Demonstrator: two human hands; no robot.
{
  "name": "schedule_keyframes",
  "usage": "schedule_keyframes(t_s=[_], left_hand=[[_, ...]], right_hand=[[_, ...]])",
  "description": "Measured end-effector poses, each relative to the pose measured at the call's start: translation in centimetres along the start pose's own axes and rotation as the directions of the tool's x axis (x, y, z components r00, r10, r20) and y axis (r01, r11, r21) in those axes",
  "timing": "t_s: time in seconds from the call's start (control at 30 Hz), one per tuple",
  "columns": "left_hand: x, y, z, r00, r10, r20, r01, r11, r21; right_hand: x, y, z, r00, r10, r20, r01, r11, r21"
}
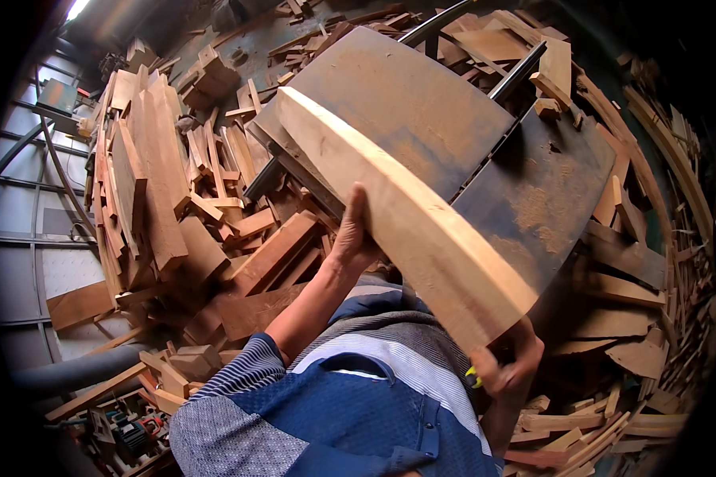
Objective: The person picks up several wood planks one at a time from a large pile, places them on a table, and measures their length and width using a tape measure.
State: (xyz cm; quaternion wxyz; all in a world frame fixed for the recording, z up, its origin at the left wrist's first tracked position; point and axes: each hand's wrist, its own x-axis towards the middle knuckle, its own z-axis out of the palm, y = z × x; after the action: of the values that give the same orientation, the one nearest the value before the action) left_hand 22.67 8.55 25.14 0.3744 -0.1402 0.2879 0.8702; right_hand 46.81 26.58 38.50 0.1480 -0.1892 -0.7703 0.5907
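Note:
A thick wooden plank (422, 262) with a curved, pale edge slants across the middle, from the far left down to the near right. My left hand (356, 230) grips its near side around mid-length, thumb up against the face. At the near right end, my right hand (513, 362) is closed around the plank's corner. A small yellow-green and black thing (473, 376) shows beside the right hand's fingers; its kind is unclear. Under and beyond the plank lies a flat metal machine table (422, 95), dusted with sawdust and split by a dark slot.
Tall stacked boards (151, 175) lean at the left, near a metal-framed wall (56, 207). Offcuts (270, 254) lie heaped between them and the machine. More scrap wood (612, 318) piles up on the right. Metal rails (521, 70) stick out from the table's far side, with wood blocks nearby.

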Motion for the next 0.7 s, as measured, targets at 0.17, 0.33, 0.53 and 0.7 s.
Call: schedule_keyframes(t_s=[0.17, 0.33, 0.53, 0.7], left_hand=[[4.2, -4.3, -1.9, 0.992, -0.117, -0.04, 0.12, 0.99, 0.076], [8.2, -8.2, -6.1, 0.95, -0.237, -0.204, 0.277, 0.941, 0.193], [6.5, -8.2, -7.4, 0.946, -0.221, -0.236, 0.266, 0.947, 0.182], [6.4, -8.5, -8.6, 0.939, -0.227, -0.257, 0.283, 0.937, 0.206]], right_hand=[[-1.1, 7.6, -0.8, 0.854, 0.494, -0.164, -0.423, 0.843, 0.332], [-2.8, 18.3, -1.4, 0.769, 0.595, -0.233, -0.5, 0.787, 0.36], [-3.8, 19.6, 0.9, 0.693, 0.686, -0.221, -0.594, 0.718, 0.363], [-4.6, 20.4, 2.3, 0.636, 0.729, -0.254, -0.615, 0.677, 0.405]])
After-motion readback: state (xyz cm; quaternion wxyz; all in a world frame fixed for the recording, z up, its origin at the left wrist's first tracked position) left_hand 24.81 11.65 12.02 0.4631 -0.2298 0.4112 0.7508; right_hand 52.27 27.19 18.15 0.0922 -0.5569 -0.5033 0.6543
